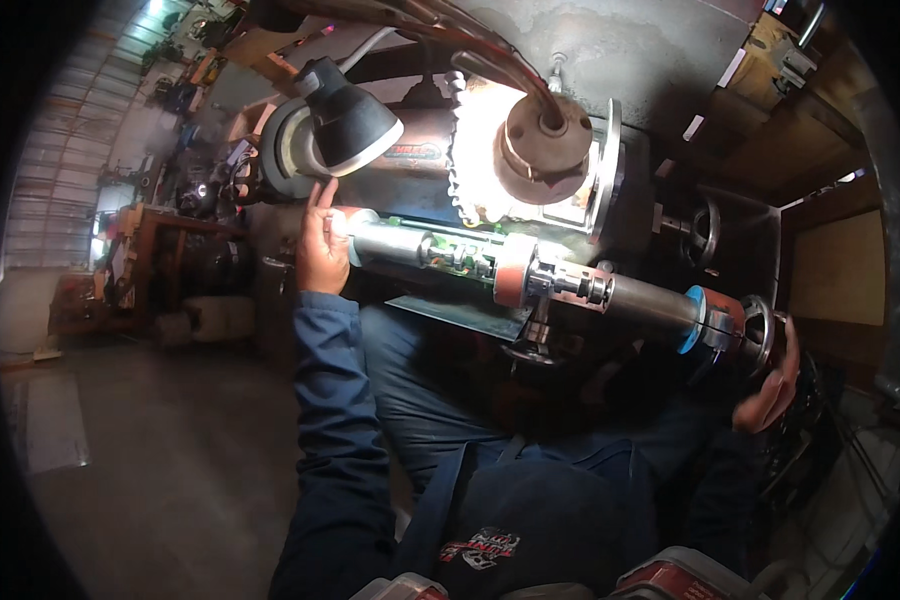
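Observation:
A long shaft assembly (650, 310) crosses in front of me, with steel cylinders, an orange collar (513, 270) and a blue ring (688, 319) near its right end. My left hand (325, 248) grips its left end, with a finger or two raised toward the black lamp head (350, 120). My right hand (770, 390) is at the small handwheel (760, 335) on the right end, its fingers stretched along the outer side of the rim. Behind the shaft, a round fixture (542, 150) with a hose sits over a brightly lit machine table.
A dark angled plate (455, 318) juts out below the shaft. Another handwheel (700, 230) is at the back right, beside wooden panels (830, 270). To the left are a wooden bench (175, 225) and stored machinery over a concrete floor (180, 450).

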Tool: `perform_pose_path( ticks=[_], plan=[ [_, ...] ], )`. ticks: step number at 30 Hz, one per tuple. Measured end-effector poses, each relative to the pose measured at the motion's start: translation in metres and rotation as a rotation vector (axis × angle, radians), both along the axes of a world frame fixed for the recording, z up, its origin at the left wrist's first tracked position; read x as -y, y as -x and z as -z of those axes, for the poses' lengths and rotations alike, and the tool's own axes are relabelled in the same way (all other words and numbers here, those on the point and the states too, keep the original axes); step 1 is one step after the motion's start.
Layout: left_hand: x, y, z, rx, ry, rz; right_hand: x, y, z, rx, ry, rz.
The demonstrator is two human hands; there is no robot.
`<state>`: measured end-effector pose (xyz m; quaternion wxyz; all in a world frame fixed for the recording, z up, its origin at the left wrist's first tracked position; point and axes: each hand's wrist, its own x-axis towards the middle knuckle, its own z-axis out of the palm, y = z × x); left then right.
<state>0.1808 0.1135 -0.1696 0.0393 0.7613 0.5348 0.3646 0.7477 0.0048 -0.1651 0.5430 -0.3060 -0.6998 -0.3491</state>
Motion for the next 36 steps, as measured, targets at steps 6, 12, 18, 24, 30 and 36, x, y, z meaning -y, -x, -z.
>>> perform_pose_path(
  ticks=[6, 12, 18, 24, 30, 36],
  plan=[
    [0.02, -0.023, -0.008, 0.05, -0.115, -0.302, 0.011, 0.021, -0.027, -0.452, 1.106, 0.406],
    [0.092, -0.121, -0.02, -0.289, -0.064, -0.071, 0.01, 0.017, -0.022, -0.424, 1.077, 0.434],
    [0.102, -0.14, 0.0, -0.307, 0.088, -0.067, 0.009, 0.014, -0.02, -0.442, 1.09, 0.451],
    [0.1, -0.137, -0.004, -0.344, 0.127, -0.04, 0.011, 0.021, -0.016, -0.46, 1.037, 0.46],
    [0.097, -0.139, -0.008, -0.335, 0.124, -0.031, 0.017, 0.029, -0.004, -0.523, 0.892, 0.423],
    [0.098, -0.139, -0.009, -0.336, 0.114, -0.03, 0.025, 0.033, 0.017, -0.505, 0.705, 0.417]
  ],
)
